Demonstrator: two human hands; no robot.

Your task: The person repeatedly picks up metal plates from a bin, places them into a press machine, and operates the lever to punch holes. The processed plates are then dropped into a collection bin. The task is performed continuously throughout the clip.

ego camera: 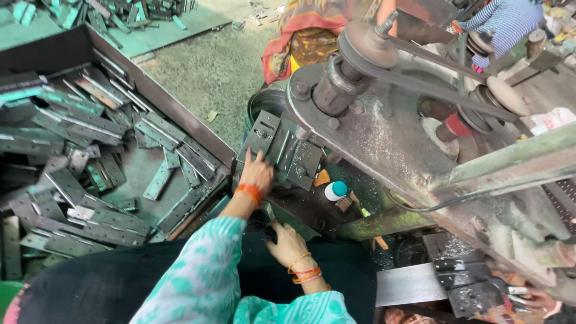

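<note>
Left hand point(257, 173), centre of frame, lies palm-down with fingers spread on a flat grey steel plate point(282, 150) seated in the press fixture; it presses on the plate, not closed round it. Right hand point(287, 245), lower centre, is half-curled at the edge of the dark lap cloth point(180, 282); cannot tell whether it holds anything.

Plate: slotted sheet metal, probably stiff, fairly heavy for its size, with sharp cut edges and likely an oily film. Best taken by the long edges or pinched at a corner, fingers clear of the slots.

Right of it, the belt-driven press point(384, 120) fills the centre and upper right. A small white bottle with teal cap point(336, 191) stands just beside the fixture. Left half of frame: a tray point(162, 102) heaped with similar hinge plates point(90, 174). Another person's sleeve point(507, 24) at upper right.
</note>
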